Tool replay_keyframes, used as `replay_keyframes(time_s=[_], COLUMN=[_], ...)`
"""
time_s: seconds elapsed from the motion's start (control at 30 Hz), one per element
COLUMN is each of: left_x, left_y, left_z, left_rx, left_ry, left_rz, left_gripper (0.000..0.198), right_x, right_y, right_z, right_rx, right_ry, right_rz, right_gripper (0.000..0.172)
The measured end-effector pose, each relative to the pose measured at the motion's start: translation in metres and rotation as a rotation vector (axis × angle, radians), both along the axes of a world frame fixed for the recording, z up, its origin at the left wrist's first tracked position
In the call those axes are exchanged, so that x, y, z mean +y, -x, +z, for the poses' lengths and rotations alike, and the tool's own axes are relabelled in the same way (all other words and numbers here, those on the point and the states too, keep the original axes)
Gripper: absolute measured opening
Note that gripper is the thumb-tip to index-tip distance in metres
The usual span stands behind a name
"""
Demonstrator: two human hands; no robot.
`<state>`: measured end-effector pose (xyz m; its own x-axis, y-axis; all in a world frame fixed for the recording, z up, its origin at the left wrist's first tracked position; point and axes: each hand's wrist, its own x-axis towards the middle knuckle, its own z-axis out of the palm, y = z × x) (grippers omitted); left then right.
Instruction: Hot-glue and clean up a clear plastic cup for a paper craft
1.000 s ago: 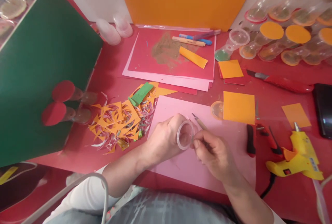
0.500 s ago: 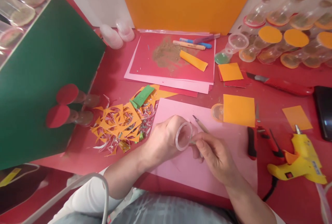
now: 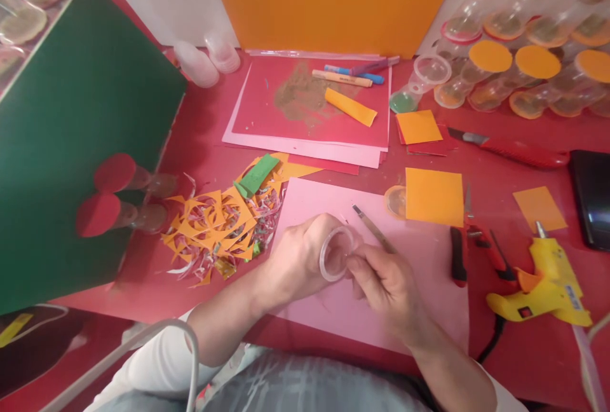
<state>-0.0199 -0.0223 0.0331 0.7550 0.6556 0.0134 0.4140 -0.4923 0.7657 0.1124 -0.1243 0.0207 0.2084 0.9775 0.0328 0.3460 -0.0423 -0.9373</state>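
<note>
Above the pink sheet [image 3: 309,199], near the middle of my remote view, a clear plastic cup [image 3: 334,257] is tilted with its round mouth toward my camera. I see the left hand [image 3: 298,256] with its grip wrapped around the cup's body. The thumb and forefinger of the right hand [image 3: 386,288] meet the rim; whether that grip pinches the rim or only rests against it, I cannot tell. A slim pen-like tool [image 3: 372,226] runs behind the right hand.

The yellow glue gun [image 3: 562,278], off to the right on the red desk [image 3: 204,126], bears a label too small for me to read; print on the cream marker [image 3: 340,77], at the back, is equally illegible. Orange paper offcuts [image 3: 229,215] lie heaped to the left of the sheet, a green scrap [image 3: 257,175] on top.

Compared with half a second ago, the right thumb has come in over the rim, and I see more of the slim tool's shaft. The left hand keeps the same hold.
</note>
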Motion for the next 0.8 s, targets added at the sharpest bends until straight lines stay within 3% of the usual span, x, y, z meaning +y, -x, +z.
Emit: replay_keyframes(time_s=[0.2, 0.43, 0.63, 0.8], left_x=[0.007, 0.007, 0.009, 0.007], left_y=[0.001, 0.002, 0.001, 0.002], left_z=[0.002, -0.001, 0.008, 0.002], left_rx=[-0.014, -0.028, 0.09, 0.051], left_ry=[0.231, 0.334, 0.251, 0.002], left_rz=[-0.028, -0.046, 0.043, 0.007], left_gripper=[0.022, 0.024, 0.028, 0.015], right_x=[-0.004, -0.003, 0.002, 0.003], right_y=[-0.001, -0.004, -0.006, -0.005], right_z=[0.001, -0.001, -0.001, -0.001], right_rx=[0.44, 0.696, 0.578, 0.349], right_ry=[0.178, 0.316, 0.287, 0.237], right_rz=[0.05, 0.098, 0.073, 0.024], right_gripper=[0.04, 0.048, 0.053, 0.036])
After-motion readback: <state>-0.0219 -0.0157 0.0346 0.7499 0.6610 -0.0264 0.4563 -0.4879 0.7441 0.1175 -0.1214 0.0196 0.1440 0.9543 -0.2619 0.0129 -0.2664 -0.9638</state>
